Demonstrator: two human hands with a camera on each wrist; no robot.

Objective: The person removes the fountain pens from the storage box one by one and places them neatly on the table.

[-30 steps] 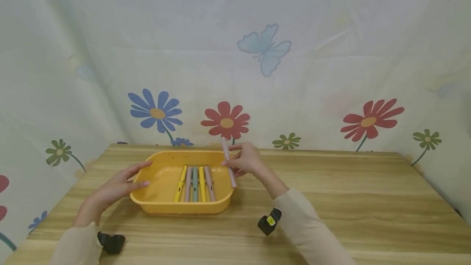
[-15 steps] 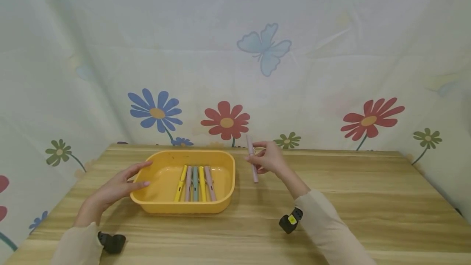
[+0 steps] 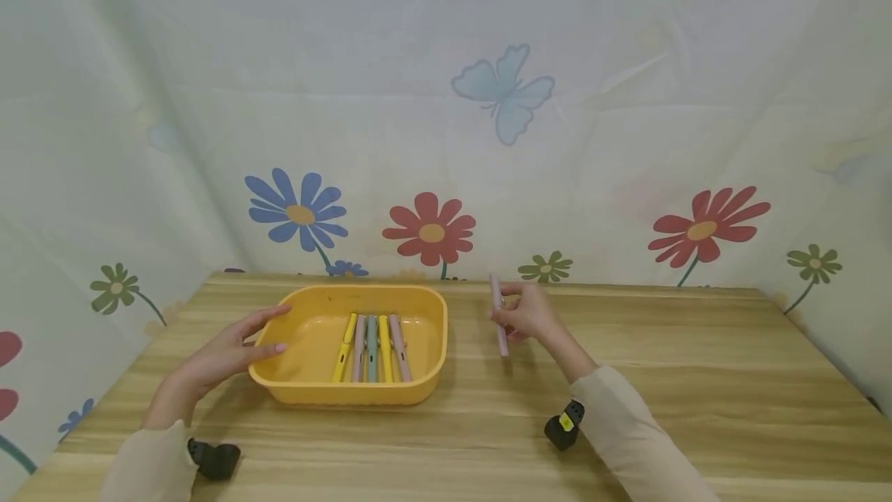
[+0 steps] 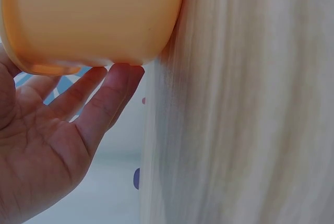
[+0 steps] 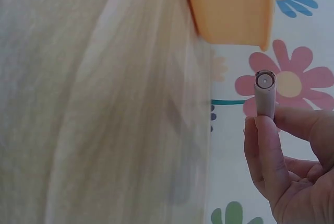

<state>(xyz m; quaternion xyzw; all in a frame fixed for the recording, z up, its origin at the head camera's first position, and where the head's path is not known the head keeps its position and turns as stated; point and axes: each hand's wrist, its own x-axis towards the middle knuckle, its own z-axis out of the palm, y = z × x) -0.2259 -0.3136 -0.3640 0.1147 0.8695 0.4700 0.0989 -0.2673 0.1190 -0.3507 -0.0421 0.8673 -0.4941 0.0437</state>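
Note:
A pale pink pen [image 3: 498, 316] stands tilted between the thumb and fingers of my right hand [image 3: 528, 311], held above the table to the right of the yellow plastic basin [image 3: 348, 393]. Its round end faces the camera in the right wrist view, where the same hand [image 5: 300, 166] pinches the pen [image 5: 264, 96]. My left hand [image 3: 219, 351] holds the basin's left end, thumb over the rim; in the left wrist view several fingers touch its outer wall [image 4: 99, 20]. Inside the basin, a yellow pen [image 3: 344, 348], a blue-green pen [image 3: 372, 351] and several others lie side by side.
The wooden table [image 3: 662, 386] stretches away to the right and front. A flowered cloth [image 3: 592, 177] hangs behind its far edge. Black wrist cameras, such as the left one [image 3: 217, 460], sit below each sleeve.
My right hand has carried the pink pen from over the basin's right rim out to the right, then lowered it slightly. The left hand and basin stay where they were.

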